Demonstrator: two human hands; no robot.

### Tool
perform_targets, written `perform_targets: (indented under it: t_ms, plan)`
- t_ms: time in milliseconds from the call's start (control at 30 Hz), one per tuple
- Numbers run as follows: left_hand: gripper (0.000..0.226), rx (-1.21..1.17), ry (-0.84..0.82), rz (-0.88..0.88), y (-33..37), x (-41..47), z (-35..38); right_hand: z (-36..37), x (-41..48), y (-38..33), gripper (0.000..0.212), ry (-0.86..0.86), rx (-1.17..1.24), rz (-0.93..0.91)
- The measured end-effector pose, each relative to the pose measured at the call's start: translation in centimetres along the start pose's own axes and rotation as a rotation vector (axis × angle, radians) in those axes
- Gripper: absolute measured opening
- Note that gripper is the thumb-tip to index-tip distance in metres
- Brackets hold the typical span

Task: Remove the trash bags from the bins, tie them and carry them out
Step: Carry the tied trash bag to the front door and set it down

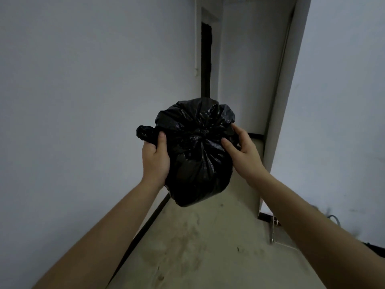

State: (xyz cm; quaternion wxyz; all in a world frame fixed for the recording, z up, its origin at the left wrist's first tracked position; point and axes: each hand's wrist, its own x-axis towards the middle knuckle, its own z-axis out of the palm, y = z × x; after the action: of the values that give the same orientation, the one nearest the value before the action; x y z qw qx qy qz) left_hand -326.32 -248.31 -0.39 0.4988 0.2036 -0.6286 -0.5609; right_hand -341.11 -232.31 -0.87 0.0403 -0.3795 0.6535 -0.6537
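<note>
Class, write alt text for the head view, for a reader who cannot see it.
Two hands hold a full black trash bag in a dim, narrow corridor. The left hand grips a twisted end of plastic at its side, the right hand clasps the opposite side. A stained floor and a dark doorway lie beyond.

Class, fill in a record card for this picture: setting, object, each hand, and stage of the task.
setting: indoors, between pale walls, over a stained floor
object: black trash bag, bulging, top gathered, held clear of the floor
left hand: grips a twisted tail of the bag
right hand: holds the bag's right side, thumb on the plastic
stage: bag out of its bin; no bin in view; knot unclear
</note>
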Motion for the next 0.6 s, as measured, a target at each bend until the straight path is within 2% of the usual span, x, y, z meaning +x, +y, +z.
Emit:
perform_targets:
  t_ms: [267,433,600]
  plan:
    - [0.026,-0.005,-0.075,0.025,-6.6,18.1,13.2,-3.6,19.9,8.0,0.056,0.066,-0.010,-0.028]
    - [0.033,0.005,-0.091,-0.016,-14.5,28.1,21.2,-4.7,31.3,16.5,0.055,0.099,0.027,-0.026]
    - [0.028,-0.010,-0.129,-0.121,-21.7,40.7,30.1,-6.5,46.1,25.7,0.057,0.087,0.036,-0.044]
